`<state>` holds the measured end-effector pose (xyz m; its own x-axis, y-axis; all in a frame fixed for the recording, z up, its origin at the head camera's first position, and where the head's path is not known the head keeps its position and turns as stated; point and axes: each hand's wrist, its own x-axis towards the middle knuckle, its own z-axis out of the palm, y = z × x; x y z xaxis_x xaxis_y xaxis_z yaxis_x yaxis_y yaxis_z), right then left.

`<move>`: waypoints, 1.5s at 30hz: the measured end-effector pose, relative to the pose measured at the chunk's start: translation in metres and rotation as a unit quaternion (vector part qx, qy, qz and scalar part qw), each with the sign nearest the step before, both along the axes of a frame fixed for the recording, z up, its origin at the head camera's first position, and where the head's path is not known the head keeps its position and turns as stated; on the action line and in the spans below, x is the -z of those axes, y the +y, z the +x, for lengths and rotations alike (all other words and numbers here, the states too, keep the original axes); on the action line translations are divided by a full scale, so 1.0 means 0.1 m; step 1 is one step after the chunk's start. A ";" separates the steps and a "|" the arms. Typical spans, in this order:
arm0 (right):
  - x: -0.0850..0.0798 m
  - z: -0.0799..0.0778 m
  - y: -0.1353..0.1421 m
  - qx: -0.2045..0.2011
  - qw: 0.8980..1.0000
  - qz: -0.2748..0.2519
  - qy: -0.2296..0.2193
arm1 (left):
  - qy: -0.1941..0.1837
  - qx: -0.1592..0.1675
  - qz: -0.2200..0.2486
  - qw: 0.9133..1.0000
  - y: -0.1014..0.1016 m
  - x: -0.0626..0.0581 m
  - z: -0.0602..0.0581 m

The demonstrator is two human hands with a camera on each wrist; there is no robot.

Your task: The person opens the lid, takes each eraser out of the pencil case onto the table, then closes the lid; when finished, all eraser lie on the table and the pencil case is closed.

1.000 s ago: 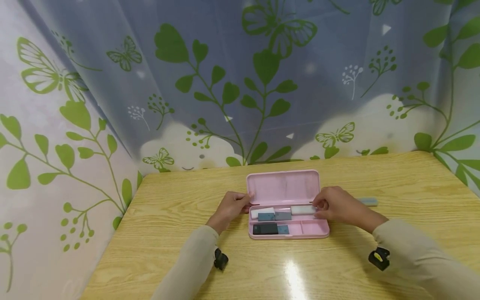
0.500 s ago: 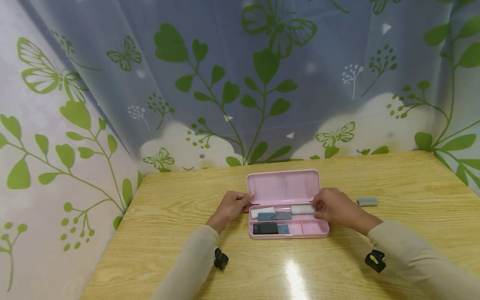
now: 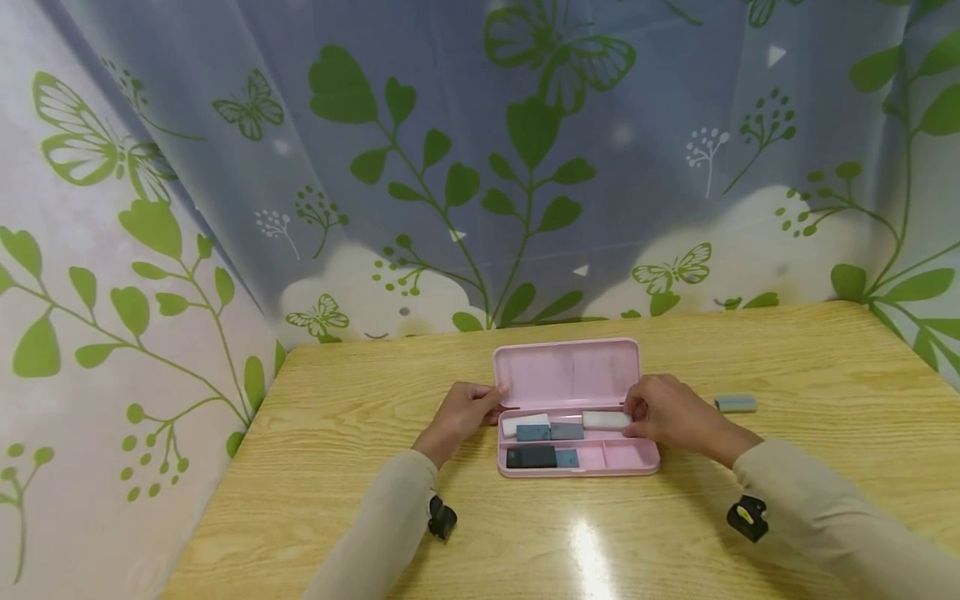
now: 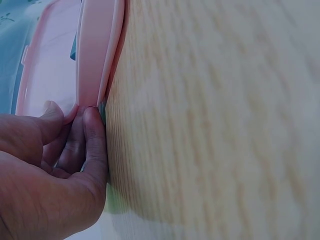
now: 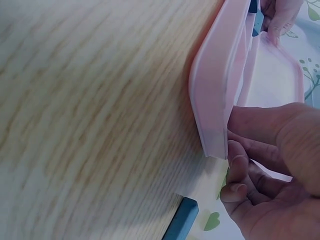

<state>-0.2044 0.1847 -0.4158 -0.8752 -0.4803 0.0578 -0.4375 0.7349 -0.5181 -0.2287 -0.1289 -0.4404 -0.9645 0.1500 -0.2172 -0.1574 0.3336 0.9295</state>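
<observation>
A pink pencil case (image 3: 578, 471) lies open on the wooden table, its lid (image 3: 566, 375) tipped back. My left hand (image 3: 467, 412) grips its left back corner, the thumb on the lid's edge in the left wrist view. In the back compartment, my right hand (image 3: 671, 414) pinches the right end of a white rectangular block (image 3: 603, 420); the fingers hide that end. Left of it are another white block (image 3: 513, 426), a blue block (image 3: 532, 432) and a grey one (image 3: 567, 431). The front compartment holds a black block (image 3: 530, 457) and a small blue block (image 3: 567, 458).
A grey-blue block (image 3: 736, 403) lies on the table (image 3: 360, 383) to the right, beyond the right hand; its teal end (image 5: 181, 220) shows in the right wrist view. A printed curtain (image 3: 450, 167) hangs behind the table's back edge, with another at the left.
My right forearm has shifted slightly left, uncovering the grey-blue block on the table. The fingers stay at the white block's right end. My left hand and the case have hardly moved.
</observation>
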 end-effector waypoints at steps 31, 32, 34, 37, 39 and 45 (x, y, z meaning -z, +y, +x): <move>-0.16 0.08 0.18 -0.002 0.999 -0.039 -0.029 | -0.008 -0.003 0.005 1.000 0.03 0.00 0.00; -0.18 0.09 0.19 -0.001 0.999 -0.040 -0.025 | -0.005 -0.002 0.005 1.000 0.03 0.00 0.00; -0.21 0.11 0.22 -0.002 0.999 -0.040 -0.014 | -0.002 -0.004 0.006 1.000 0.03 0.00 0.00; -0.25 0.14 0.27 -0.004 0.999 -0.042 -0.007 | 0.000 -0.005 0.007 1.000 0.02 0.00 0.01; -0.28 0.16 0.32 -0.001 0.999 -0.042 -0.009 | 0.000 -0.004 0.006 1.000 0.02 -0.01 0.02; -0.33 0.25 0.49 0.012 0.999 -0.042 0.006 | 0.002 -0.006 0.005 1.000 0.02 -0.02 0.02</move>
